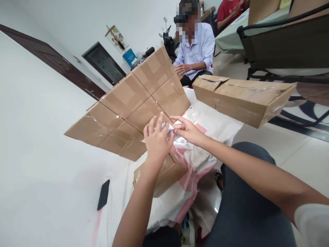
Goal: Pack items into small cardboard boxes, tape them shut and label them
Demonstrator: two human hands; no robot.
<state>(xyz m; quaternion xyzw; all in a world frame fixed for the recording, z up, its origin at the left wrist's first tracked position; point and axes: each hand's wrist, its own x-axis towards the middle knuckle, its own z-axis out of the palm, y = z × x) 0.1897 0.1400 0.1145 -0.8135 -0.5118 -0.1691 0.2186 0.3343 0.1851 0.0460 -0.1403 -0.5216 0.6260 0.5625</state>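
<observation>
Both hands (158,142) on wht paper (167,128), cardbd box (168,178) nr

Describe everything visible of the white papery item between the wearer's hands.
The white item looks thin and papery, with dark marks like print, too blurred to read. It is tilted, in front of the cardboard panel. Fingers of the left hand and right hand seem to touch it, hiding much, so its full shape cannot be told.

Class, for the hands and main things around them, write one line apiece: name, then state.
Left hand: fingers spread, grip unclear
Right hand: fingers partly bent, grip unclear
White paper-like piece: partly hidden
Cardboard screen: standing, taped
Long cardboard box: top torn
Cloth: wrinkled
</observation>
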